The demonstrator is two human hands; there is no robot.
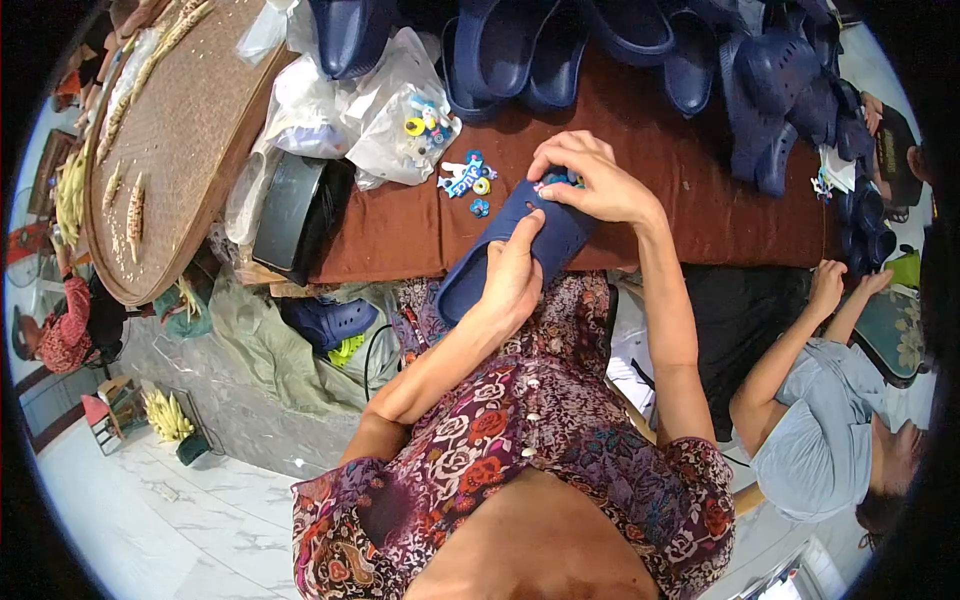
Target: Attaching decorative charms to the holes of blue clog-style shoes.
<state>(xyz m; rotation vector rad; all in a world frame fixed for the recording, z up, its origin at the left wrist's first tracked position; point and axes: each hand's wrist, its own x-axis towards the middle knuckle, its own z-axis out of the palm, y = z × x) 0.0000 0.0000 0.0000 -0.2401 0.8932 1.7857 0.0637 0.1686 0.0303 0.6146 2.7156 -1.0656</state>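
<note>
- Left hand (512,275) gripping navy clog (510,250) from below, fingers curled, at table (400,230) edge.
- Right hand (590,180) pinching small charm (560,180) on clog's toe.
- Loose charms (466,180) just left; charm bag (405,125) beyond.

Brown-covered table (690,215): dark blue clogs (640,50) piled along far edge, clear plastic bags (385,110), loose colourful shoe charms (468,182), black box (290,210) at left end.

At twelve o'clock we lose the tops of the navy clogs (520,50) to the frame edge; our right hand (590,180) covers most of a small charm (562,180), its shape too hidden to tell
</note>
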